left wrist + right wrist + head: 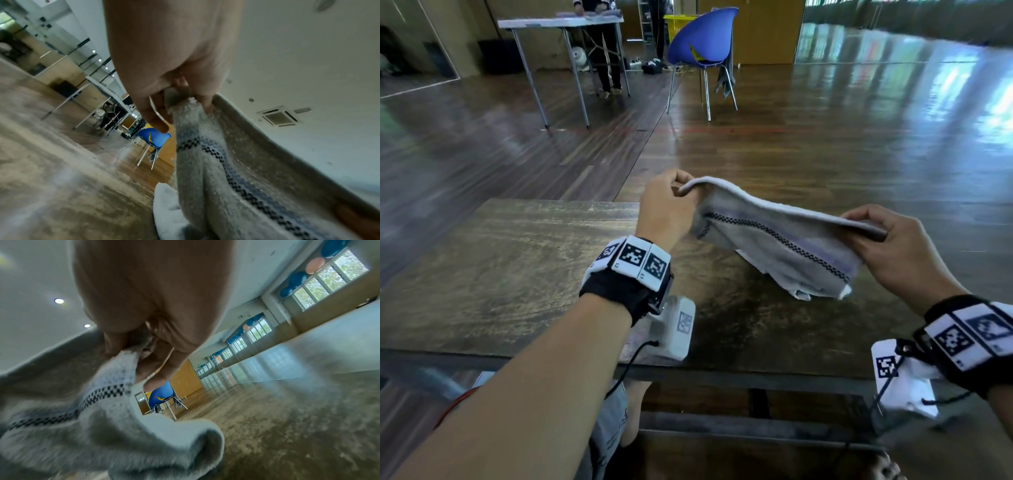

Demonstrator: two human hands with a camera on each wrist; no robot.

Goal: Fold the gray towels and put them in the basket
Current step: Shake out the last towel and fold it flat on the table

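You've got the gray towel (774, 236) strung up between both hands, lifted over the far right part of the counter (500, 274). Your left hand (667, 209) has its grip pinched tight on one top corner, fingers curled over the hem; your right hand (893, 250) pinches the other end the same way, thumb on top. The towel sags in the middle, and its lower layers hang bunched with one corner trailing down toward the wood.

Here's the risk: those hanging layers aren't lined up, so if you lay it down now the fold will likely come out crooked. That dangling corner could tuck under itself on landing. And both pinches are small ones at the very hem, so a sharp shake might pull a corner loose.

Room looks good. The counter is bare wood to your left and in front of you, plenty of space to spread out. Watch the far edge, though: the towel hangs close to it, and the floor (825, 137) drops away beyond. No basket near your hands that I can make out.
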